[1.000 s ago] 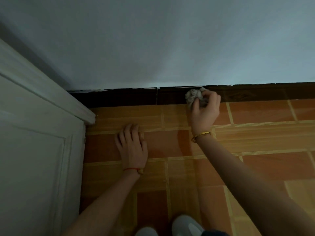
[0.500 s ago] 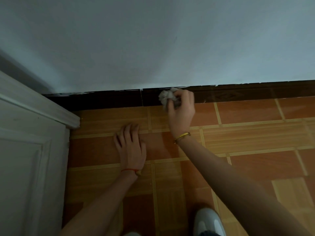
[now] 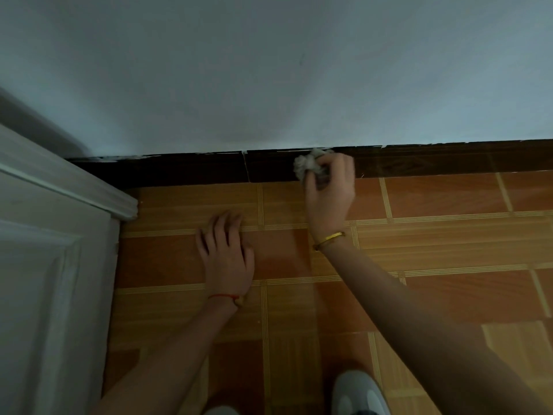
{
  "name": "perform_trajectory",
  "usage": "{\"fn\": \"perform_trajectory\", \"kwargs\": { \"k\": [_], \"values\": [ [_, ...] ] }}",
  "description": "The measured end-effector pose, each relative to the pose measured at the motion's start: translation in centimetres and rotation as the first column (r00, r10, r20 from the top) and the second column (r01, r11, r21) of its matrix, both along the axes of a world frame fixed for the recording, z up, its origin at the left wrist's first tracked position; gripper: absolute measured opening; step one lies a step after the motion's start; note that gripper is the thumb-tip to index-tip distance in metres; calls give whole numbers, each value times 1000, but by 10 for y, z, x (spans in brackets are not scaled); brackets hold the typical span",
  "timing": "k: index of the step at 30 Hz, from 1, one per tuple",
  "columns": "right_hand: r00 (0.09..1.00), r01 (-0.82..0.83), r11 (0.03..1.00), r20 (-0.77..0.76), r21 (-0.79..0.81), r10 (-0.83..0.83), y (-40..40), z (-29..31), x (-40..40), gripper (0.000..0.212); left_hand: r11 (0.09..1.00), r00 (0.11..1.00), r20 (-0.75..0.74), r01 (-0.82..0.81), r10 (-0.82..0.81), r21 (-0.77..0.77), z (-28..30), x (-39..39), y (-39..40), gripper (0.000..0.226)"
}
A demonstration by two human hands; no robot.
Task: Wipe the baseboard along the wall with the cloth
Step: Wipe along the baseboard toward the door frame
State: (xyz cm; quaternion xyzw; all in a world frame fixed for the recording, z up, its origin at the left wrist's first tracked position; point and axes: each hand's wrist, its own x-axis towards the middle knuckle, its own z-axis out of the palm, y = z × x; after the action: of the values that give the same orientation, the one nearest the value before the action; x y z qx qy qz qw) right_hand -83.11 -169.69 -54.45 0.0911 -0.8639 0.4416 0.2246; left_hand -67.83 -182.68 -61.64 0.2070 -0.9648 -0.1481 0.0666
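A dark brown baseboard [image 3: 185, 170] runs along the foot of the pale wall, with a vertical joint near its middle. My right hand [image 3: 329, 193] grips a crumpled grey cloth [image 3: 308, 164] and holds it against the baseboard just right of that joint. A gold bangle circles the right wrist. My left hand [image 3: 227, 256] rests flat on the floor tiles, fingers spread toward the wall, with a red string on its wrist.
A white panelled door and frame [image 3: 59, 250] stand at the left and reach the baseboard's left end. Orange and tan floor tiles [image 3: 449, 250] stretch to the right. A grey shoe [image 3: 356, 393] shows at the bottom edge.
My right hand has carried the cloth leftward along the baseboard toward the joint, then a little back to the right. The left hand has stayed planted on the floor.
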Motion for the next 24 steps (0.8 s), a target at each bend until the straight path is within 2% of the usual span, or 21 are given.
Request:
{"fn": "perform_trajectory", "kwargs": {
  "k": [4, 10, 15, 18, 24],
  "values": [
    [999, -39, 999, 6, 13, 39, 0, -6, 0, 22, 1000, 1000, -16, -3, 3, -5, -1, 0, -1, 52],
    [979, 96, 991, 169, 97, -112, 48, -33, -14, 25, 1000, 1000, 1, -3, 3, 0, 0, 0, -1, 52],
    [978, -41, 989, 208, 144, 10, 11, -37, -2, 26, 1000, 1000, -8, -9, 9, -15, -1, -1, 0, 51],
    [973, -70, 985, 227, 159, 33, -10, -42, 5, 29, 1000, 1000, -13, -8, 7, -16, -2, -1, 0, 51],
    [969, -192, 956, 195, 222, 150, 16, -43, -3, 30, 1000, 999, -38, -8, 7, -14, -2, -1, 0, 50]
  ]
}}
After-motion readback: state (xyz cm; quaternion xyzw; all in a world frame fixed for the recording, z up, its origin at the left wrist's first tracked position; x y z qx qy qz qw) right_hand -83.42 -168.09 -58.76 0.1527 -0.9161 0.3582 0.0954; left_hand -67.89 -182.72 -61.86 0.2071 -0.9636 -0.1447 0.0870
